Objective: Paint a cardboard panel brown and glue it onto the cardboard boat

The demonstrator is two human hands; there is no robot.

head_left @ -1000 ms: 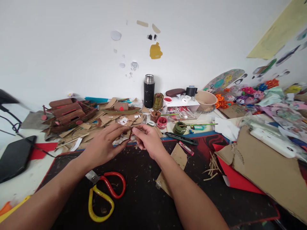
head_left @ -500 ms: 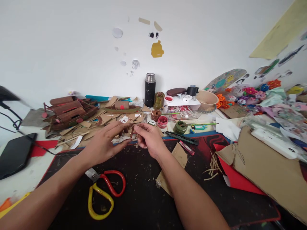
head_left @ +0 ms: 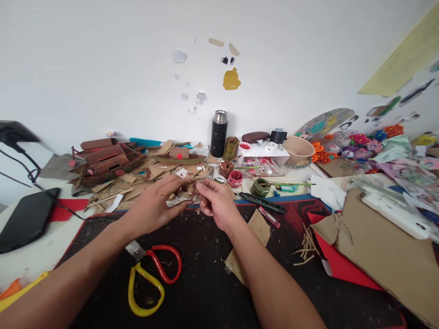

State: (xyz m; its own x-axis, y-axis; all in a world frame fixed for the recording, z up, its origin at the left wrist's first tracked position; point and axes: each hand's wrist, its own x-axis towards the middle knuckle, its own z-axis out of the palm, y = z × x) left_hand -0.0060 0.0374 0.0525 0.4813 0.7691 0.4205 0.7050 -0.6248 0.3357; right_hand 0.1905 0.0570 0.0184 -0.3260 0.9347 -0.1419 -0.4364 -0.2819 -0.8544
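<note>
My right hand [head_left: 216, 202] pinches a small reddish-brown strip [head_left: 193, 191] between thumb and fingers, over the back edge of the dark mat. Close on its left is my left hand [head_left: 159, 201], its fingers stretched toward the strip and its thumb spread apart below; whether the fingertips touch the piece is unclear. Both hands are in front of a heap of cardboard scraps [head_left: 137, 187]. Scissors [head_left: 154, 269] with one red and one yellow handle lie on the mat below my left hand. A cardboard piece [head_left: 259, 226] lies partly under my right forearm.
A brown model boat [head_left: 109, 162] and a smaller green boat [head_left: 178, 157] stand at the back left. Behind my hands are a black flask [head_left: 218, 137], paint pots [head_left: 260, 187] and a cutter knife [head_left: 262, 203]. At right lies a large cardboard sheet [head_left: 387, 246].
The whole view has shifted slightly, so things sit a little lower and further right. Both hands keep nearly the same pose around the small strip.
</note>
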